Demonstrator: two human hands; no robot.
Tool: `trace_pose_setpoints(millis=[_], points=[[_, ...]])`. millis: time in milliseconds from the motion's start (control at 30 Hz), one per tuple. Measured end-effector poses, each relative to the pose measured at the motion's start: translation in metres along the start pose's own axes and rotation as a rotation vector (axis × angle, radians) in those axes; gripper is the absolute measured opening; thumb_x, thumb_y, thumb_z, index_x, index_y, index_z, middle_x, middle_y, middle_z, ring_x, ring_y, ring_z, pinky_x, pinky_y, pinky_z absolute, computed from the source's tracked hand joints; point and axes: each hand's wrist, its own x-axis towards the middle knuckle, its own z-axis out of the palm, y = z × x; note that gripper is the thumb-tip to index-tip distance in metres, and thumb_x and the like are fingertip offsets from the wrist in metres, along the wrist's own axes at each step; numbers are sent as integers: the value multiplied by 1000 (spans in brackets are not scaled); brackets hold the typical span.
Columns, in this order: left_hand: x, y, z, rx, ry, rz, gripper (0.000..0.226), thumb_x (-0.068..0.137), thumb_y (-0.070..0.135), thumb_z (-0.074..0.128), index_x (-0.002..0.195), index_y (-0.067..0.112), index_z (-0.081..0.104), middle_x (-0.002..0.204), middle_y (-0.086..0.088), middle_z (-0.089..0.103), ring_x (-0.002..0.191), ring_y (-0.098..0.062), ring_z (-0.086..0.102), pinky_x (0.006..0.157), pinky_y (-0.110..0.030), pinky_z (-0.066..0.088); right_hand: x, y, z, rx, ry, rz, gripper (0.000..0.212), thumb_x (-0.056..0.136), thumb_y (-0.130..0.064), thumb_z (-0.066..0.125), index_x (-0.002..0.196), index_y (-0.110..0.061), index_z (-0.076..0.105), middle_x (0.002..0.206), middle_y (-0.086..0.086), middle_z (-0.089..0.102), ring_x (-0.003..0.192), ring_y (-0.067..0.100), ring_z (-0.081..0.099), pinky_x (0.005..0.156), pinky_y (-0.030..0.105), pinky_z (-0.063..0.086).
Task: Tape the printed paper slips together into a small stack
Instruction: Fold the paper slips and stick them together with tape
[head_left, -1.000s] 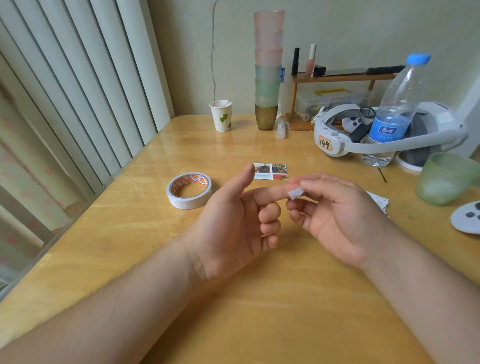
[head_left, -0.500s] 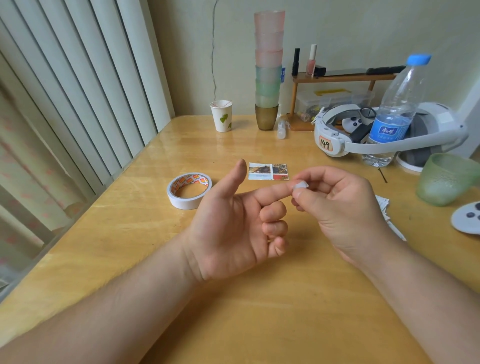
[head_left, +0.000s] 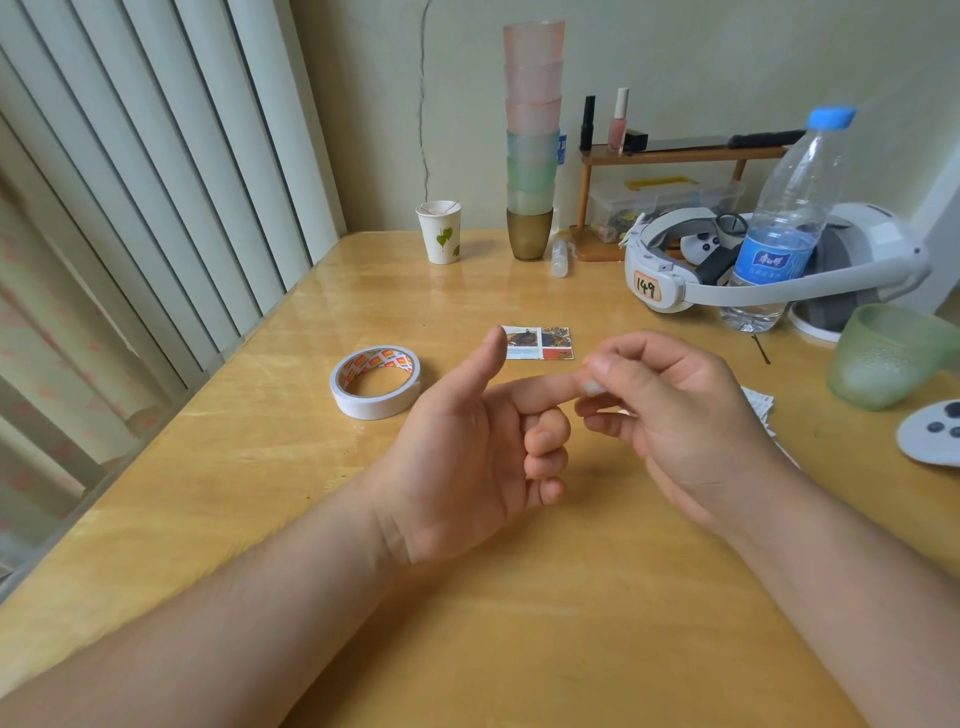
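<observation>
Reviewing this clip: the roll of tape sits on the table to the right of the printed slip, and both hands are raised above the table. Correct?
Not quite. In the head view the roll of tape sits to the left of the printed slip; both hands are indeed raised.

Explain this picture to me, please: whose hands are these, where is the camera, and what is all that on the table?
No machine here: a person wears a camera on the head, looking down at their own bare hands. The left hand points its forefinger; the right hand pinches a small whitish scrap at that fingertip, probably a bit of tape, though it is blurred. On the wooden table lie a roll of tape and, beyond the hands, a printed paper slip. More paper peeks out behind the right hand. Further back stand a paper cup, stacked plastic cups, a water bottle and a white headset.
</observation>
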Motion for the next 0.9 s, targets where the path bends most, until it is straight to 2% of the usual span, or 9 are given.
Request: trace_pose_setpoints(millis=[100,167,267,367,500,700,900], points=[[0,1,-2,-19,-14,7,80,97,73,34,146,14,60,71,2,37,66,-15,33,71,-34,37,3,0,-2,-33,110,-42,8,96,-24,68,92,-30,73,87,-6,72,82,16,66,77,38,55],[0,1,-2,-23,-15,10,80,96,74,36,147,17,59,72,1,39,66,-15,35,71,-34,37,4,0,-6,-223,215,-172,4,86,-29,71,89,-31,69,87,-11,69,81,11,64,75,34,55],[0,0,-1,-11,-28,14,79,96,74,36,148,19,58,74,1,40,67,-15,35,72,-35,37,0,-1,-8,-594,217,-387,6,80,-27,73,82,-31,69,84,-12,66,83,12,65,71,30,54],[0,-1,1,12,-45,15,77,97,74,34,148,22,58,75,1,41,68,-15,36,72,-35,38,-4,0,-5,-728,211,-487,8,80,-20,78,81,-27,73,84,-12,67,85,14,66,74,26,52],[0,-2,3,39,-61,16,75,96,74,33,149,26,57,77,0,42,68,-15,37,72,-34,38,-3,2,-3,-736,258,-474,13,79,-13,81,78,-24,74,79,-11,68,82,11,66,73,13,47],[-1,-8,7,163,-40,37,73,93,71,35,153,33,51,78,0,45,67,-16,38,73,-34,37,-4,2,-2,-693,291,-395,10,80,-22,80,76,-28,74,76,-11,70,80,13,67,72,21,51],[-1,-11,11,226,-40,43,71,93,69,34,155,37,47,76,1,46,66,-15,38,73,-34,37,-3,2,-2,-722,328,-388,11,79,-20,78,74,-28,73,72,-12,69,76,9,66,69,19,50]])
